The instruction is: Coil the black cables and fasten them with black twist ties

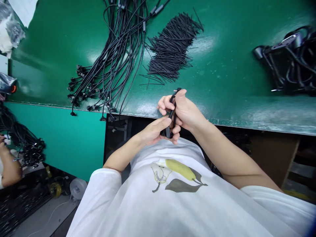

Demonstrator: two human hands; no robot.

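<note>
Both my hands meet just below the near edge of the green table, in front of my white shirt. My right hand is closed round a folded black cable whose plug end sticks up above my thumb. My left hand is closed on the lower part of the same cable, fingers pinching it from the left. The cable's lower end is hidden between my fingers.
A bundle of several black cables with connectors fans across the table at left. A pile of thin black ties lies centre back. Bundled black cables sit at far right. Another person's arm shows at left edge.
</note>
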